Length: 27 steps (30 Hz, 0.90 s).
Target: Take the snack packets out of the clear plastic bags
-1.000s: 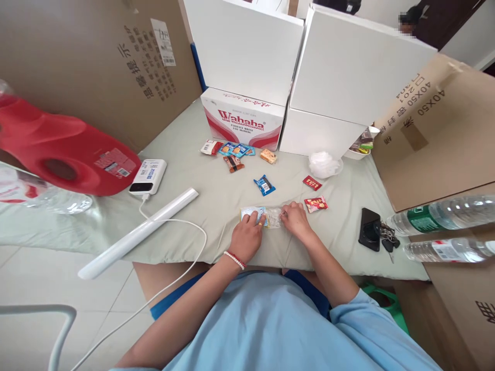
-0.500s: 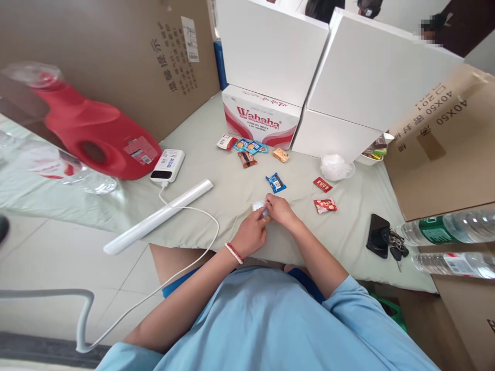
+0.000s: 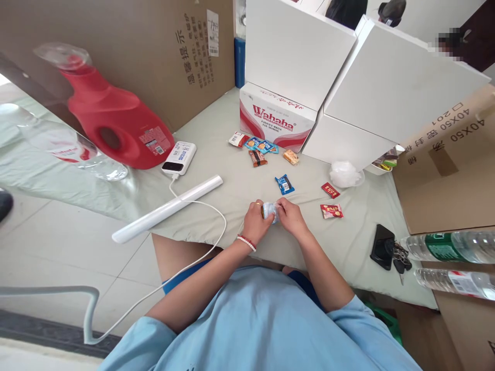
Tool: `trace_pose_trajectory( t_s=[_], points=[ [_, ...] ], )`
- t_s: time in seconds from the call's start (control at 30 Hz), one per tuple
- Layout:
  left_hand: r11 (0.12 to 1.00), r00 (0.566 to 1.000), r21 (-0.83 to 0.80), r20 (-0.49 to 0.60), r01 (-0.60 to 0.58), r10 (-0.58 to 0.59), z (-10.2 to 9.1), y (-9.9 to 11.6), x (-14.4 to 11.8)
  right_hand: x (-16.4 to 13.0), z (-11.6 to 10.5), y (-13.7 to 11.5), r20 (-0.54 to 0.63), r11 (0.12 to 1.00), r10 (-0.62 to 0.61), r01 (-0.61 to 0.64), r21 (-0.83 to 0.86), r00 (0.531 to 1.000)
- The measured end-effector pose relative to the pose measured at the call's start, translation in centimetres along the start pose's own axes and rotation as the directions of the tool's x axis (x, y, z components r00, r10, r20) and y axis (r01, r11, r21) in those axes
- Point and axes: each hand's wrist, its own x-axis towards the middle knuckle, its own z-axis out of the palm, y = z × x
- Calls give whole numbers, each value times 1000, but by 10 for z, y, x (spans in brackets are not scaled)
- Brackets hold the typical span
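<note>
Fingers (image 3: 258, 204) of the left hand (image 3: 256, 222) curl around a small pale-blue plastic packet with clear film at its edges, thumb pressed on the near side, while the right hand (image 3: 293, 216) pinches its right end. From my remote view, I cannot tell whether it touches the pale green cloth (image 3: 240, 188) beneath. A second ago it lay flat, clear film stretched rightward; now it is a compact bundle between both hands, so I judge the film mostly gathered in. Beyond it, a dark-blue glossy snack packet (image 3: 285, 184) lies apart, untouched.
</note>
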Motion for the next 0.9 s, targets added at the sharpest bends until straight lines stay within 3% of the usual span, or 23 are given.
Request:
trace_pose_trajectory(
  t_s=[0.1, 0.17, 0.23, 0.4, 0.47, 0.57, 0.63, 0.7, 0.73, 0.8, 0.9],
  points=[
    [979, 974, 40, -102, -198, 201, -4, 14, -14, -18, 0, -2, -19, 937, 78, -67, 343, 997],
    [940, 935, 90, -114, -328, 337, -4, 22, -22, -30, 3, 0, 17, 803, 114, -103, 588, 993],
    [902, 900, 64, -65, -426, 430, -2, 26, -27, -41, 8, 4, 42, 688, 139, -127, 715, 989],
    [859, 877, -216, 22, -464, 479, 11, 26, -39, -58, 17, 26, 33, 620, 306, -225, 752, 951],
    [820, 845, -284, 54, -497, 531, 15, 25, -44, -65, 17, 35, 30, 618, 333, -242, 748, 943],
    [776, 791, -325, 117, -540, 600, 13, 23, -52, -76, 7, 50, -15, 641, 333, -214, 737, 943],
    [800, 807, -285, 126, -528, 577, 7, 16, -54, -81, -11, 68, -107, 623, 370, -161, 766, 923],
    [851, 861, -202, 66, -484, 505, -4, 1, -54, -82, -40, 95, -261, 583, 440, -52, 811, 859],
    [880, 891, -161, 15, -446, 454, -9, -9, -53, -80, -57, 111, -347, 567, 484, 14, 823, 804],
    [928, 930, -81, -89, -363, 356, -19, -30, -49, -73, -96, 147, -500, 553, 598, 129, 823, 626],
    [965, 953, 32, -150, -261, 262, -26, -55, -42, -53, -150, 198, -514, 513, 776, 107, 851, 365]
  ],
)
